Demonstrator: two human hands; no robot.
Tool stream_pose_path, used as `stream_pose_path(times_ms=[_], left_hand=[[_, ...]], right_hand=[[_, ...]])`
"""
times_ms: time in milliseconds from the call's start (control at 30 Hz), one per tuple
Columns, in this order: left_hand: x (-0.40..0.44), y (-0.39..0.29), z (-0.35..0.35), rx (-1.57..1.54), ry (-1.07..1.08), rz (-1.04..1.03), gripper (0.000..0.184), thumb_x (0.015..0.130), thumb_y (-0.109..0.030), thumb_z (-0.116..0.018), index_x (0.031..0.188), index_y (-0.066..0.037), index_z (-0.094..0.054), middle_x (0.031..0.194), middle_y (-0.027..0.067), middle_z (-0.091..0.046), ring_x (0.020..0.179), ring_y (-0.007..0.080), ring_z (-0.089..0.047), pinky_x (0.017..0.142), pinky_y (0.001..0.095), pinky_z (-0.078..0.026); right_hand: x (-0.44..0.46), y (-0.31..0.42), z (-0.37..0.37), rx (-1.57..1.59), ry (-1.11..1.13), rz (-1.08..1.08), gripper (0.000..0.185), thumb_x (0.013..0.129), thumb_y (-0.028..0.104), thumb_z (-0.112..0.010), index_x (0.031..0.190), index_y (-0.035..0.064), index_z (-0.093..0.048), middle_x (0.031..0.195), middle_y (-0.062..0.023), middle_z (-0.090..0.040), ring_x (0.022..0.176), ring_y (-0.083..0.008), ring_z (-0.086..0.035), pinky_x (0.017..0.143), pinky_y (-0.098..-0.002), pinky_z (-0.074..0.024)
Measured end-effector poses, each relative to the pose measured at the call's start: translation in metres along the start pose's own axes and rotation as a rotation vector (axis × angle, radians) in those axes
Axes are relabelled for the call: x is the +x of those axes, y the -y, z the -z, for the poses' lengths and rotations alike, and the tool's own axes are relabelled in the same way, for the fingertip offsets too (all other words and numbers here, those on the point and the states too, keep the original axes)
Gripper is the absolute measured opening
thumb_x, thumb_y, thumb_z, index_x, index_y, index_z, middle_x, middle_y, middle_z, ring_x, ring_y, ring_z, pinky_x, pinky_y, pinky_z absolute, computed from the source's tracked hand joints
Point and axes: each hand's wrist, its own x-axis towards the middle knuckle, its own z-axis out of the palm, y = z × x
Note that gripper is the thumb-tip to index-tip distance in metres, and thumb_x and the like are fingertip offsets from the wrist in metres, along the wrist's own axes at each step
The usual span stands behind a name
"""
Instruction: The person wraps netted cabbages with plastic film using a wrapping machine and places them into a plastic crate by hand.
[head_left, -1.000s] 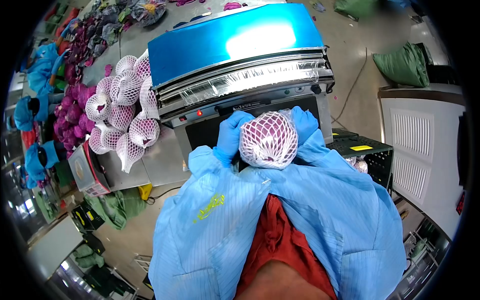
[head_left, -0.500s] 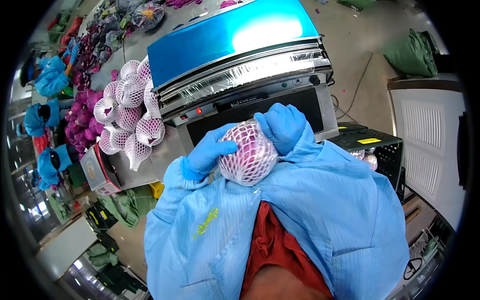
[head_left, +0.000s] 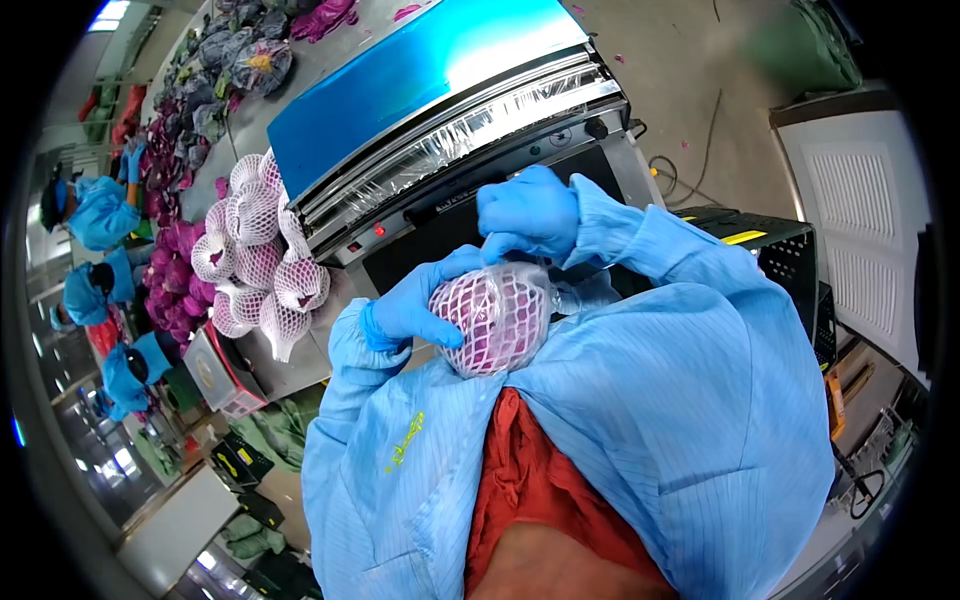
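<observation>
A round red cabbage (head_left: 495, 320) in a white foam net and clear plastic film sits against my chest. My left hand (head_left: 415, 305) grips its left side, thumb across the front and fingers over the top. Curled just above the cabbage, my right hand (head_left: 530, 215) has its fingertips closed on the plastic film at the top edge. Some loose film (head_left: 585, 293) spreads out at the cabbage's right. Directly in front of both hands stands a wrapping machine (head_left: 460, 150) with a blue lid, a strip of film and a lit red switch.
Several netted cabbages (head_left: 258, 250) are heaped left of the machine, beside bare purple cabbages (head_left: 175, 275). A cardboard box (head_left: 222, 368) stands nearer. Black crates (head_left: 765, 240) are at my right, and a cable (head_left: 712, 150) lies on the floor. Co-workers in blue (head_left: 103, 212) stand far left.
My right hand has moved up and left, from the cabbage's right side to above its top. The left hand keeps its hold. My view has turned slightly.
</observation>
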Motion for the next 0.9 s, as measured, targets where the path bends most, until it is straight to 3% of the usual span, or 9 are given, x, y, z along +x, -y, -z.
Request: stream_pose_path(times_ms=[200,433,567,600,667,900], left_hand=[[0.005,-0.012,-0.013,-0.044,0.02,0.105,0.096,0.058,-0.03,-0.089,0.136,0.0,-0.042,0.136,0.0087,-0.043,0.123,0.018,-0.043,0.107,0.0336,-0.032],[0.006,-0.005,-0.027,0.024,-0.081,0.026,0.1,0.057,-0.033,-0.089,0.136,-0.001,-0.037,0.131,0.0093,-0.044,0.122,0.0174,-0.044,0.106,0.0336,-0.033],[0.008,-0.008,-0.032,0.063,-0.028,0.039,0.096,0.057,-0.034,-0.088,0.134,-0.001,-0.039,0.125,0.0071,-0.045,0.118,0.0175,-0.045,0.104,0.0336,-0.034],[0.008,-0.007,-0.032,0.074,-0.002,0.05,0.096,0.057,-0.034,-0.088,0.133,-0.001,-0.04,0.124,0.0068,-0.044,0.117,0.0175,-0.046,0.104,0.0335,-0.034],[0.009,-0.006,-0.034,0.145,-0.008,0.0,0.096,0.057,-0.038,-0.088,0.132,-0.001,-0.042,0.121,0.0076,-0.042,0.115,0.0193,-0.046,0.102,0.034,-0.035],[0.012,0.005,-0.037,0.122,0.03,-0.017,0.095,0.055,-0.037,-0.091,0.129,0.0,-0.044,0.122,0.0073,-0.041,0.116,0.0187,-0.046,0.102,0.0331,-0.034]], right_hand=[[-0.006,-0.009,-0.034,0.37,-0.071,-0.031,0.027,0.084,0.03,-0.068,0.08,0.0047,-0.059,0.07,-0.008,-0.057,0.056,-0.0243,-0.058,0.051,-0.0343,-0.046],[-0.016,0.004,-0.043,0.717,-0.112,-0.306,0.032,0.082,0.03,-0.071,0.073,0.0015,-0.06,0.067,-0.0063,-0.055,0.055,-0.0142,-0.054,0.051,-0.0286,-0.0428],[-0.019,0.012,-0.006,0.608,0.065,-0.374,0.025,0.08,0.024,-0.073,0.073,0.0027,-0.061,0.066,-0.0053,-0.055,0.055,-0.0144,-0.054,0.051,-0.0276,-0.043],[-0.024,0.007,0.001,0.504,0.036,-0.202,0.025,0.078,0.024,-0.074,0.072,0.0034,-0.061,0.066,-0.0053,-0.056,0.055,-0.0168,-0.055,0.051,-0.0285,-0.0443],[-0.035,-0.003,0.012,0.353,0.128,-0.14,0.025,0.078,0.024,-0.074,0.072,0.0039,-0.061,0.065,-0.0054,-0.056,0.053,-0.0186,-0.054,0.05,-0.0287,-0.0447],[-0.061,-0.004,0.015,0.485,0.133,-0.292,0.028,0.08,0.025,-0.074,0.07,0.0034,-0.059,0.064,-0.0063,-0.057,0.051,-0.0184,-0.056,0.048,-0.0294,-0.0444]])
